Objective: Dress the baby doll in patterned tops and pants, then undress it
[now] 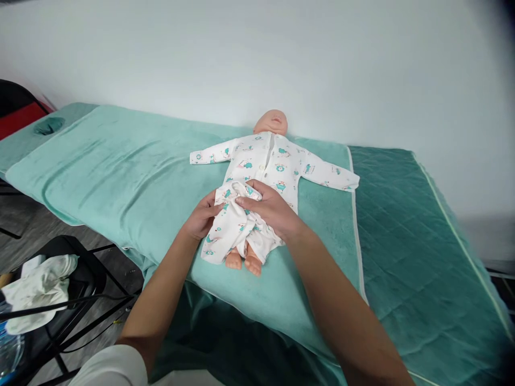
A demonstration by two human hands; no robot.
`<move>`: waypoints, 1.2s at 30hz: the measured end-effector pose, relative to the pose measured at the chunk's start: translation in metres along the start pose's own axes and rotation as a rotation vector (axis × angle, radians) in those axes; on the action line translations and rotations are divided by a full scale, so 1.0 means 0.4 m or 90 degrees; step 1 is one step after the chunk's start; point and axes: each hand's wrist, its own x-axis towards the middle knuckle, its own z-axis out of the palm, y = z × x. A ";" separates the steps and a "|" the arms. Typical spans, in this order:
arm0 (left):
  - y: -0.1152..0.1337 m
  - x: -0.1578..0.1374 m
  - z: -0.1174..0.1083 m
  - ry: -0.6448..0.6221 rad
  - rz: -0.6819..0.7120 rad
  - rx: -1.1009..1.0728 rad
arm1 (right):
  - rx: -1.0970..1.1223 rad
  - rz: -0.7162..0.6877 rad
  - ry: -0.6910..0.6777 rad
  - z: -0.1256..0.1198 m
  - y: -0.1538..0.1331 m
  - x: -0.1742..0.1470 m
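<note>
Through the head view I see the left hand (204,215) and right hand (274,208), fingers closed, pinching a bunched white printed garment (227,225) over the lower body of a doll (272,123), mid-scene on a green-covered table (116,145). At near left, partly cropped, is a clear bottle (11,355); its blue label (5,329) is unreadable, its contents I cannot tell.

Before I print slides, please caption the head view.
Left hand and right hand hold white teal-printed fabric clothing near a peach-coloured doll's feet on green plush cloth.

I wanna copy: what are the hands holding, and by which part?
The left hand and right hand hold patterned cloth by its bunched upper part.
</note>
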 end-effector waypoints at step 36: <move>0.010 -0.012 0.010 0.052 -0.008 0.043 | 0.043 0.033 -0.065 0.004 0.019 -0.011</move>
